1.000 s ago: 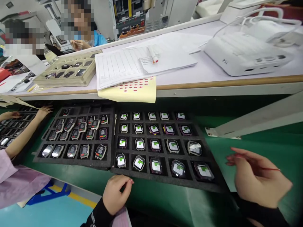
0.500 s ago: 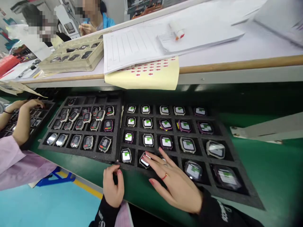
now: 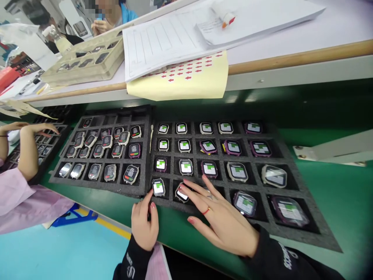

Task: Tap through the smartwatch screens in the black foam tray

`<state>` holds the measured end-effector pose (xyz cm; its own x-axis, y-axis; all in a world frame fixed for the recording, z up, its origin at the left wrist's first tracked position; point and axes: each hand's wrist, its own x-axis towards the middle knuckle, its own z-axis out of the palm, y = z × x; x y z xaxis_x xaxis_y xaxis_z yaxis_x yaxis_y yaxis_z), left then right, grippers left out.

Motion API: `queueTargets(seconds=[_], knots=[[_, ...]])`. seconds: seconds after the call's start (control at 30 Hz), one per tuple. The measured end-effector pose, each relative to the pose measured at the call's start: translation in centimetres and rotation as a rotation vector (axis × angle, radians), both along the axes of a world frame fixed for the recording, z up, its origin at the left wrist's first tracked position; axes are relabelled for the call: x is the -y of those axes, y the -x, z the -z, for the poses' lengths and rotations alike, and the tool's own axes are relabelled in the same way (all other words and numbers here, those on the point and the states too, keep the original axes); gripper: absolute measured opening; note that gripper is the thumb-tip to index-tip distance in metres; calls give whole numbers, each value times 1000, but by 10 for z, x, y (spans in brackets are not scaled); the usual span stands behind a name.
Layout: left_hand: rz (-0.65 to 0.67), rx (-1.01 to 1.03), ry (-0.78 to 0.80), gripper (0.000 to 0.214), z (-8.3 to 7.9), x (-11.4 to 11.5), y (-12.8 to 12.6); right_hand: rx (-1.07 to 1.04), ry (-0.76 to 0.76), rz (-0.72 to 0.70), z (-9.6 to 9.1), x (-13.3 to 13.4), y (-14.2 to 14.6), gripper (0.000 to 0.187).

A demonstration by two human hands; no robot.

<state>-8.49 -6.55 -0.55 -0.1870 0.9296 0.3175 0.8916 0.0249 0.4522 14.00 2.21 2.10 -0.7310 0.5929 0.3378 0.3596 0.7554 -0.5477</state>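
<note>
A black foam tray [image 3: 317, 230] lies on the green belt, its cells filled with several small watch bodies with lit green-and-white screens. My right hand [image 3: 217, 216] lies flat and open over its front row, the fingertips on a white watch body [image 3: 181, 194] and covering the cell beside it. My left hand [image 3: 145, 223] rests at the tray's front edge, fingers loosely curled and apart, the fingertips just below the front-left watch body [image 3: 158, 187]. It holds nothing.
A second foam tray [image 3: 96, 184] of watch bodies sits to the left. A co-worker's arm [image 3: 27, 149] reaches over a third tray at far left. The raised shelf holds a yellow sticker sheet [image 3: 186, 79], paper forms [image 3: 163, 42] and a beige tray [image 3: 84, 64].
My right hand came in from the right and settled onto the tray's front row. My left hand shifted up to the tray's front edge. The view tilted down and closer.
</note>
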Motion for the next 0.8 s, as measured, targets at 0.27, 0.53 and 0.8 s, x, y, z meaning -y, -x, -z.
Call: queueTargets(seconds=[0.27,0.53,0.8], knots=[[92,-90,6,40,-6,-6,-3,-124,26,54,2,-1,-4,56],[84,-79,6,43,-6,-5,-4,-178,-13,81,0,-1,-4,49],[63,-9,-14,42,-4,-4,-2,-286,-40,167,0,-3,-12,37]])
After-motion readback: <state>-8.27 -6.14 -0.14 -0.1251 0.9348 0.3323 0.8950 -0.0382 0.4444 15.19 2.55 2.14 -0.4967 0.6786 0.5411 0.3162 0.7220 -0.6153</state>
